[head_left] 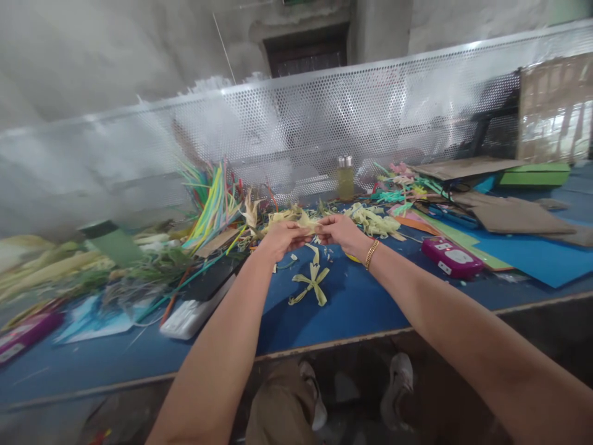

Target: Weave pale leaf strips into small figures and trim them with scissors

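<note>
My left hand (281, 238) and my right hand (340, 230) meet over the blue table (361, 309), fingers pinched together on a pale yellow strip (314, 230) stretched between them. A gold bracelet (371, 253) circles my right wrist. Below the hands a knotted yellow strip piece (312, 283) lies on the table. A heap of yellow strips (370, 219) sits just behind my right hand.
Coloured strips (213, 204) fan up at the left. A pink box (451, 258) lies to the right, a white keyboard-like object (194, 312) to the left, a small bottle (345, 178) at the back. Perforated metal screen (324, 123) bounds the table. Cardboard and paper sheets (509, 213) lie right.
</note>
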Demonstrator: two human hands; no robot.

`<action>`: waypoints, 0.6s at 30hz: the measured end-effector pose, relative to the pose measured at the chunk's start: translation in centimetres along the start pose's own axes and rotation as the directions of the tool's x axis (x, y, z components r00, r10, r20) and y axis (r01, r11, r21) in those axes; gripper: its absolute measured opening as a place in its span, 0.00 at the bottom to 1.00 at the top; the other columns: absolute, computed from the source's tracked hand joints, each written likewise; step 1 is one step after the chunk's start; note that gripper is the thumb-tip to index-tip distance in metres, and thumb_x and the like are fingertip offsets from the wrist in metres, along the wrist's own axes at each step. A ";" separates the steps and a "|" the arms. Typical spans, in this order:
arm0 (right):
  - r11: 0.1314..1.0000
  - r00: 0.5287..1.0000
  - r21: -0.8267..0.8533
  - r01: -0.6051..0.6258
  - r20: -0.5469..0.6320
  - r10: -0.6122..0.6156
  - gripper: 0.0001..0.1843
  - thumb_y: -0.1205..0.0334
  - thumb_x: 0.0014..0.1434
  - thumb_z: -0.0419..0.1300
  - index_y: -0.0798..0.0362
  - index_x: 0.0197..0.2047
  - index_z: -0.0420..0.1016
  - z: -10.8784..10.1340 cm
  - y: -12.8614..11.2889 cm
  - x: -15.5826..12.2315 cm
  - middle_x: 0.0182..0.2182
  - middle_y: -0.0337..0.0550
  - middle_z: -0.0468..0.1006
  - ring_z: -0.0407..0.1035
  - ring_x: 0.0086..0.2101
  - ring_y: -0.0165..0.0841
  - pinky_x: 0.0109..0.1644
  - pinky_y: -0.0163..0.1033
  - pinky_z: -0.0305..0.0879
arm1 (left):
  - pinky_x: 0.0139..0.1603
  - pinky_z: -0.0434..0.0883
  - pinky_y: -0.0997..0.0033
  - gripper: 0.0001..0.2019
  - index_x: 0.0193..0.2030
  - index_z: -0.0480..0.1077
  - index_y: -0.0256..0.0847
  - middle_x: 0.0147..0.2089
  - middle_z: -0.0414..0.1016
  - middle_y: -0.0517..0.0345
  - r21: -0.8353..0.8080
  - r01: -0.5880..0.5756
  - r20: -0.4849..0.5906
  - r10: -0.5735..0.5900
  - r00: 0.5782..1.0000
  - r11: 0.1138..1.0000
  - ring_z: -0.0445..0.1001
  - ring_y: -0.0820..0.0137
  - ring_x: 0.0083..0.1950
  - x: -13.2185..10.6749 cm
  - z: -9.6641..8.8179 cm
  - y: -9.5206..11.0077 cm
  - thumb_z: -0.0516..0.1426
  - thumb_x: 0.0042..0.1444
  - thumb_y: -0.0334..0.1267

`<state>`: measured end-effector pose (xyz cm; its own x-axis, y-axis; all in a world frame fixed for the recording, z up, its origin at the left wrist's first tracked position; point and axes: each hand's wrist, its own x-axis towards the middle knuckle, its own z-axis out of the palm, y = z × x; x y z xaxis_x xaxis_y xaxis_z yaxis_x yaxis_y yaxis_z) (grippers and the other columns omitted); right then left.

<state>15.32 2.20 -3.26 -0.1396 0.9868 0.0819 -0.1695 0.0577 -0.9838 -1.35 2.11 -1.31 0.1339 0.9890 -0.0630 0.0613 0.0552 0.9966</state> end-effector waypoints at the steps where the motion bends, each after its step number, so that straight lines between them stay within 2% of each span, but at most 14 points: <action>1: 1.000 1.000 -0.008 0.001 0.007 -0.001 0.07 0.73 0.49 0.65 0.56 0.28 0.70 -0.1 0.1 0.0 0.19 0.36 0.73 0.68 0.21 0.25 0.28 0.32 0.69 | 0.33 0.72 0.77 0.07 0.30 0.74 0.34 0.29 0.78 0.53 -0.011 0.001 -0.001 -0.001 1.000 1.000 0.77 0.72 0.31 0.1 0.0 0.0 0.67 0.44 0.30; 4: 0.997 0.999 -0.063 0.047 0.028 -0.045 0.08 0.69 0.50 0.66 0.55 0.31 0.69 -0.3 0.3 0.2 0.21 0.37 0.73 0.69 0.23 0.27 0.29 0.33 0.69 | 0.33 0.72 0.79 0.06 0.29 0.74 0.34 0.27 0.77 0.54 -0.052 0.004 0.002 -0.004 1.000 0.999 0.76 0.74 0.29 0.3 -0.1 -0.1 0.66 0.45 0.27; 6: 0.976 0.986 -0.140 0.168 0.030 -0.166 0.12 0.67 0.48 0.68 0.54 0.34 0.69 -0.4 0.4 0.3 0.25 0.38 0.74 0.69 0.26 0.28 0.30 0.33 0.68 | 0.32 0.72 0.80 0.06 0.28 0.73 0.34 0.26 0.76 0.55 -0.086 0.018 0.003 -0.018 1.000 0.996 0.75 0.76 0.28 0.5 -0.3 -0.1 0.66 0.45 0.25; 7: 0.947 0.966 -0.190 0.260 0.036 -0.258 0.15 0.66 0.46 0.69 0.54 0.36 0.69 -0.5 0.4 0.3 0.29 0.39 0.74 0.70 0.28 0.28 0.31 0.34 0.69 | 0.32 0.72 0.81 0.06 0.27 0.73 0.34 0.26 0.76 0.55 -0.103 0.026 0.001 -0.026 1.000 0.994 0.75 0.76 0.28 0.6 -0.4 -0.1 0.65 0.45 0.24; 9: 0.842 0.892 -0.304 0.446 0.073 -0.446 0.17 0.67 0.44 0.70 0.53 0.37 0.70 -0.6 0.3 0.3 0.37 0.41 0.74 0.70 0.34 0.30 0.36 0.35 0.69 | 0.30 0.71 0.82 0.06 0.27 0.73 0.33 0.25 0.75 0.56 -0.136 0.042 -0.014 -0.045 0.999 0.990 0.74 0.77 0.27 0.7 -0.6 0.0 0.64 0.45 0.22; 11: 0.718 0.815 -0.406 0.566 0.144 -0.561 0.14 0.67 0.46 0.69 0.52 0.37 0.73 -0.6 0.2 0.2 0.44 0.44 0.72 0.69 0.41 0.33 0.40 0.37 0.68 | 0.30 0.72 0.83 0.07 0.26 0.73 0.34 0.25 0.75 0.56 -0.158 0.053 -0.029 -0.058 0.998 0.986 0.74 0.77 0.26 0.7 -0.7 0.2 0.64 0.45 0.21; 14: 0.600 0.769 -0.509 0.617 0.228 -0.597 0.08 0.67 0.50 0.67 0.50 0.36 0.78 -0.7 0.1 0.1 0.46 0.46 0.70 0.66 0.48 0.37 0.45 0.40 0.66 | 0.31 0.72 0.83 0.08 0.25 0.71 0.34 0.25 0.74 0.57 -0.164 0.060 -0.039 -0.067 0.997 0.985 0.74 0.77 0.27 0.5 -0.7 0.4 0.64 0.44 0.20; 18: 0.554 0.758 -0.555 0.620 0.242 -0.606 0.04 0.65 0.51 0.68 0.49 0.33 0.81 -0.7 0.2 0.3 0.43 0.44 0.71 0.67 0.47 0.35 0.50 0.42 0.64 | 0.32 0.72 0.82 0.07 0.27 0.72 0.33 0.26 0.75 0.55 -0.146 0.074 -0.012 -0.076 0.997 0.986 0.75 0.77 0.28 0.2 -0.5 0.6 0.62 0.46 0.20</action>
<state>15.88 2.61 -3.55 -0.2389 0.6764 0.6967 0.3609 0.7280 -0.5830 -1.78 2.41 -0.69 0.1165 0.9835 -0.1381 -0.0745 0.1474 0.9863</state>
